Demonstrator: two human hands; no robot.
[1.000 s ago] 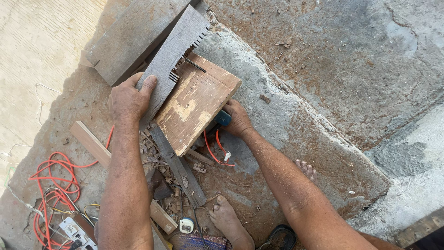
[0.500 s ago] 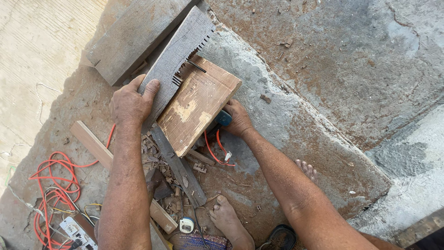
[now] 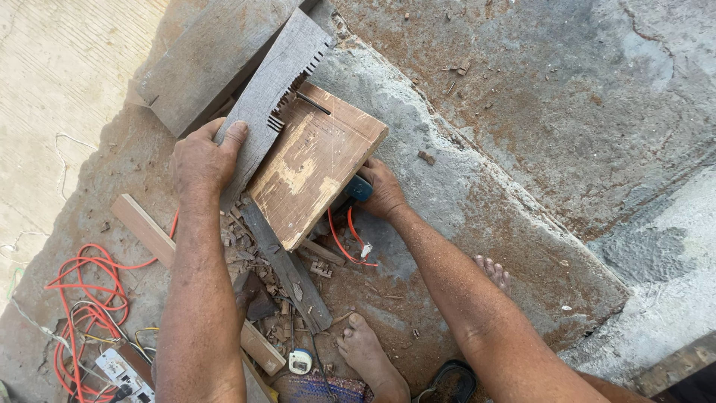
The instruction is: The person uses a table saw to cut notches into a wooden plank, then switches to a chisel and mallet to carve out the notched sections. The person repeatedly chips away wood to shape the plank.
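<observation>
While the scene was viewed from the head camera, a grey notched plank point(image 3: 272, 97) was pressed flat under the left hand point(image 3: 201, 158), its fingers spread over the plank's lower edge. A brown wooden board point(image 3: 317, 160) was laid across the plank, and it was rested on the concrete floor point(image 3: 522, 112). The right hand point(image 3: 384, 190) was closed around a blue-handled power tool point(image 3: 358, 188), mostly hidden beneath the board. An orange cord point(image 3: 86, 298) was seen coiled at lower left, near a white power strip point(image 3: 123, 373). Wood chips point(image 3: 253, 254) were scattered between the arms.
</observation>
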